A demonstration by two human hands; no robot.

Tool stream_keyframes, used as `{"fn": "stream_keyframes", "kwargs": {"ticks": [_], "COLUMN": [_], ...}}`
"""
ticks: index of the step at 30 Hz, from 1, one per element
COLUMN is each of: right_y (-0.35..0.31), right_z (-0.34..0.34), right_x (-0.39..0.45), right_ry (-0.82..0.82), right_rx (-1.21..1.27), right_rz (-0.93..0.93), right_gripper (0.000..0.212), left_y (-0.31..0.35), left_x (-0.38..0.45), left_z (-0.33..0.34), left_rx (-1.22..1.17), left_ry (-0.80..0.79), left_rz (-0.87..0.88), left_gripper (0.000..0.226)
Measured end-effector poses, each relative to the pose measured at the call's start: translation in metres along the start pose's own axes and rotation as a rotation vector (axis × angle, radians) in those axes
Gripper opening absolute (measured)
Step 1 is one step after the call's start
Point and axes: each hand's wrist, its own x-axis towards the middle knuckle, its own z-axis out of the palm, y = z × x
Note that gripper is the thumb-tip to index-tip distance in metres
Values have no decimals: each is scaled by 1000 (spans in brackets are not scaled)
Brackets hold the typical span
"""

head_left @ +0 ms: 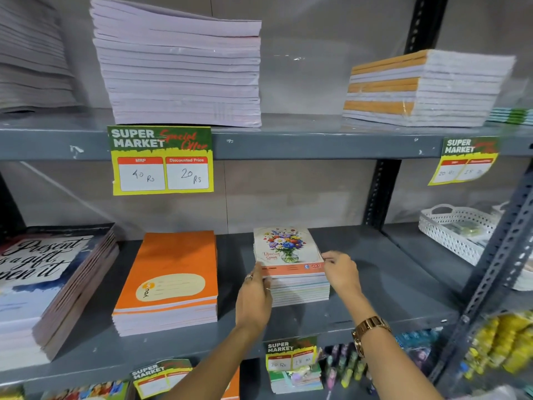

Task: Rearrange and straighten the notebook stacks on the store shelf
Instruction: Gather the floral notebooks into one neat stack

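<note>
A small stack of notebooks with a flower-vase cover (288, 249) stands on the middle grey shelf (375, 272). My left hand (253, 298) grips the stack's front left corner, thumb on the top cover. My right hand (341, 272) presses against the stack's right side near the top, fingers curled. To the left lies a stack of orange notebooks (170, 278), and further left a taller stack with a "Present is a gift" cover (43, 281).
The upper shelf carries a tall pale stack (178, 70), a wrapped orange-and-white stack (424, 88) and price tags (161, 160). A white perforated basket (452, 229) sits at the right. A slotted metal upright (501, 264) stands close on the right.
</note>
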Motion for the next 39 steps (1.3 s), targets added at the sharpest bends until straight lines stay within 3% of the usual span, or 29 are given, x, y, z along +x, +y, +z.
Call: {"fn": "stream_keyframes", "kwargs": {"ticks": [16,21,39], "right_y": [28,27,33], "right_z": [0,-3,1], "right_x": [6,6,0], "right_ry": [-191,-178,-98], "right_rx": [168,133,192], "right_rz": [-134,-172,-151], "right_gripper": [31,30,31], "left_y": [7,12,13], "left_x": [8,3,0], "left_z": [8,12,18], "left_rx": [-77,-151,-134], "left_ry": [43,70,100], "left_rz": [-58,-89,-125], "left_gripper": [55,65,57]}}
